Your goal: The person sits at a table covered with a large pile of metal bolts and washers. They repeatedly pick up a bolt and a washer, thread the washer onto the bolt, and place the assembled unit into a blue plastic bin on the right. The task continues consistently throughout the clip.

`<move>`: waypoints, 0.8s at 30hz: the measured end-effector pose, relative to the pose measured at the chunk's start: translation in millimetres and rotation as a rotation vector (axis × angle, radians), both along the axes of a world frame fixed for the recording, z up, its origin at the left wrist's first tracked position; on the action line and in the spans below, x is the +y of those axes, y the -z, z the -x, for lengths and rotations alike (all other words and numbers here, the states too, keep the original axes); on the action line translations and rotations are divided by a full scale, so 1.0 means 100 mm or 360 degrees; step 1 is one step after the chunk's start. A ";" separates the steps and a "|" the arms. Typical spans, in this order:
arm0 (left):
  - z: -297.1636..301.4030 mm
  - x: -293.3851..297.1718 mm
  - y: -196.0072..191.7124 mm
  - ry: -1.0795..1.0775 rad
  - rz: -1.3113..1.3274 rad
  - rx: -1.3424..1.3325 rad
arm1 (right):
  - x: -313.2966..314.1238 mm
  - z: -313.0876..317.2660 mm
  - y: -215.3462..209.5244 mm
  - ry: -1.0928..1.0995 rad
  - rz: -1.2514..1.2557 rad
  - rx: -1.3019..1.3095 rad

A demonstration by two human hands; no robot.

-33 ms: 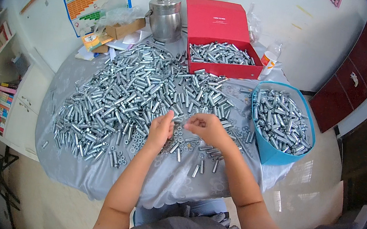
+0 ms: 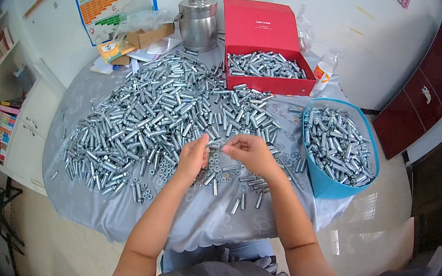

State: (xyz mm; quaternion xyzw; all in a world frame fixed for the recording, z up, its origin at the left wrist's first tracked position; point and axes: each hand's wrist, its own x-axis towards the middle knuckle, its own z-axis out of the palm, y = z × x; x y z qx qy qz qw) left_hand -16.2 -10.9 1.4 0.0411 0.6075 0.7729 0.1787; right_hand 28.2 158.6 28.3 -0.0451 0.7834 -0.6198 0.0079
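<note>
Seen from above, a person's two bare hands meet over a table covered with a silvery-grey tablecloth (image 2: 78,198). The left hand (image 2: 192,158) is loosely curled, thumb raised along the top; the right hand (image 2: 251,151) bends in from the other side, its thumb and forefinger brought nearly together. Only a narrow gap parts the fingertips. Whether either hand has hold of a small metal piece there is too small to tell.

A heap of silver bolts (image 2: 138,111) spreads beyond the hands and to their left, the long axes pointing every way; the left hand is nearer to it. Ring-shaped nuts (image 2: 165,172) lie just beside the left wrist. Below the right hand, a few loose bolts (image 2: 243,201) point roughly away from the person. To the right stands a blue tub (image 2: 338,192) full of bolts; behind, an open red box (image 2: 271,84) holds more.
</note>
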 end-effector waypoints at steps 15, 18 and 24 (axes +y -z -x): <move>0.01 0.00 0.04 0.0201 -0.0059 0.0071 | -0.01 0.06 0.08 -0.0202 0.0893 -0.0527; 0.01 -0.02 0.02 0.0318 -0.0135 0.0095 | 0.00 0.06 0.07 -0.0286 0.0991 -0.0568; 0.01 -0.05 0.00 0.0404 -0.0270 0.0022 | -0.01 0.05 0.07 -0.0268 0.1124 -0.0566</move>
